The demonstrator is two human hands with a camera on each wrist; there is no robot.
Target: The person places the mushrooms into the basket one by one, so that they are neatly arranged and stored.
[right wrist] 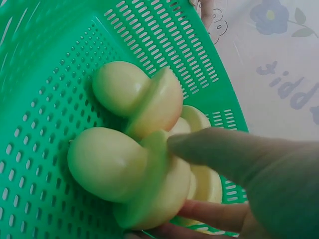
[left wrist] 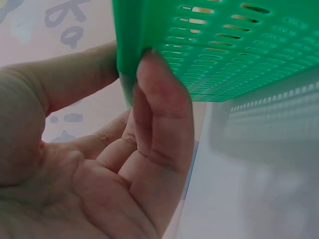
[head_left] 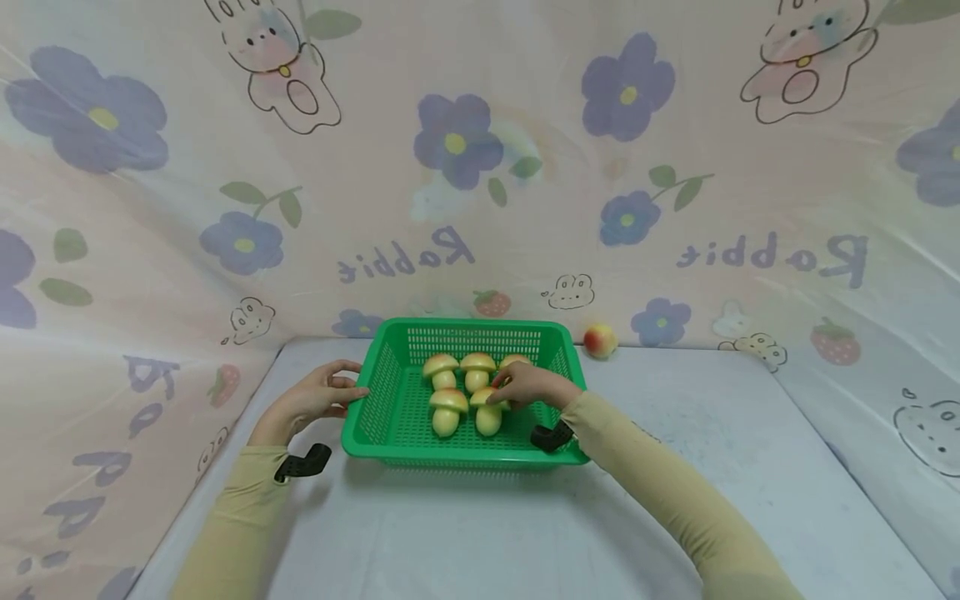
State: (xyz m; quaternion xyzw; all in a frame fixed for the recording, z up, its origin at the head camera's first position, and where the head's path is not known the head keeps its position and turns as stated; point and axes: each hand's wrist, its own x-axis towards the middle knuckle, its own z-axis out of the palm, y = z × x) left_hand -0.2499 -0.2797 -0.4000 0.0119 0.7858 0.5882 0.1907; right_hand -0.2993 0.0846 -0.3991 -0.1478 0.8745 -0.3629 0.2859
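Observation:
A green plastic basket (head_left: 465,455) with slotted walls stands on the table. In it lie several mushroom-shaped pieces, pale yellow with reddish caps, in two rows. My left hand (head_left: 318,398) holds the basket's left rim; in the left wrist view the thumb and a bent finger pinch the rim (left wrist: 130,37). Inside the basket, my right hand (head_left: 536,385) grips the cap of the front right mushroom (head_left: 488,420). The right wrist view shows the thumb on this mushroom's cap (right wrist: 167,184) and other fingers beneath it. A second mushroom (right wrist: 122,87) lies beside it. The right hand partly covers a back mushroom (head_left: 516,361).
A red and yellow peach-like fruit (head_left: 600,341) rests behind the basket's right corner, against the printed curtain (head_left: 525,267). The white table (head_left: 465,542) extends in front and to the right. A black wrist mount (head_left: 551,437) hangs over the basket's front right corner.

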